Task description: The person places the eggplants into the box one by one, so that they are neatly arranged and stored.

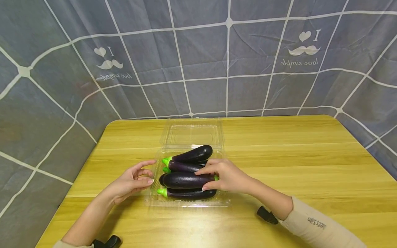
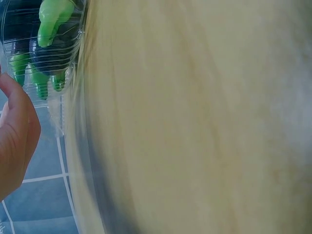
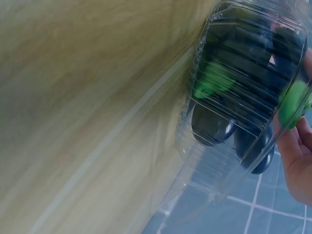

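A clear plastic clamshell box (image 1: 187, 204) stands on the table, its lid (image 1: 192, 135) folded back. Several dark purple eggplants lie piled in it; one (image 1: 198, 154) at the back slants up to the right. Across the top of the pile, an eggplant (image 1: 183, 180) is pinched near its right end by my right hand (image 1: 231, 176), thumb in front and fingers behind. Its green stem (image 3: 293, 105) shows beside that hand in the right wrist view. My left hand (image 1: 131, 182) is at the box's left wall with loosely bent, spread fingers, holding nothing.
The yellow wood table (image 1: 297, 155) extends on both sides of the box. A grey curtain (image 1: 204, 62) with white grid lines hangs behind the table and along its sides. Black straps or mounts (image 1: 267, 215) show at both wrists.
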The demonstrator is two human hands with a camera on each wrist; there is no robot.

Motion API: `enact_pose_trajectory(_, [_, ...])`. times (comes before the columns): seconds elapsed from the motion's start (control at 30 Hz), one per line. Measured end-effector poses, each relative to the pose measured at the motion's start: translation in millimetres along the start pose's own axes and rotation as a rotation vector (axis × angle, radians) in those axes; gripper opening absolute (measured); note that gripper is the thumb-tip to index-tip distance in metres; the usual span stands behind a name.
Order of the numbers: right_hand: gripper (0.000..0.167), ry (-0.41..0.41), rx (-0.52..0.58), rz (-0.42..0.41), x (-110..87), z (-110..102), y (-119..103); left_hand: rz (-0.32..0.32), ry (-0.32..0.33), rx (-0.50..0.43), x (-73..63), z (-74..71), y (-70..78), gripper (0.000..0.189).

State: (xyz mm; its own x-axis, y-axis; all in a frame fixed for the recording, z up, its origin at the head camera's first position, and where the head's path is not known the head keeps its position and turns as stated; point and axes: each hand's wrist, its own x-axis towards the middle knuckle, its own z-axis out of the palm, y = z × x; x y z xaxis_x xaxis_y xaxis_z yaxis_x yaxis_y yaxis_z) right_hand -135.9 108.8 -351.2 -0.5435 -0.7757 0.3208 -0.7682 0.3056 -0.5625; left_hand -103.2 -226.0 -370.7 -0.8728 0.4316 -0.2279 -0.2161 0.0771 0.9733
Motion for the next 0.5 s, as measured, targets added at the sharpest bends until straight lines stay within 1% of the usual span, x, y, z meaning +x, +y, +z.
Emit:
enact_pose_trajectory(0.33, [0.039, -0.015, -0.008, 0.028, -0.6, 1.7, -3.6, 0.007, 0.003, -0.011, 0.7, -0.8, -1.4, 0.063])
enact_pose_trajectory(0.5, [0.038, 0.013, -0.029, 0.002, -0.5, 5.2, -3.1, 0.003, 0.007, -0.011, 0.5, -0.6, -1.5, 0.063])
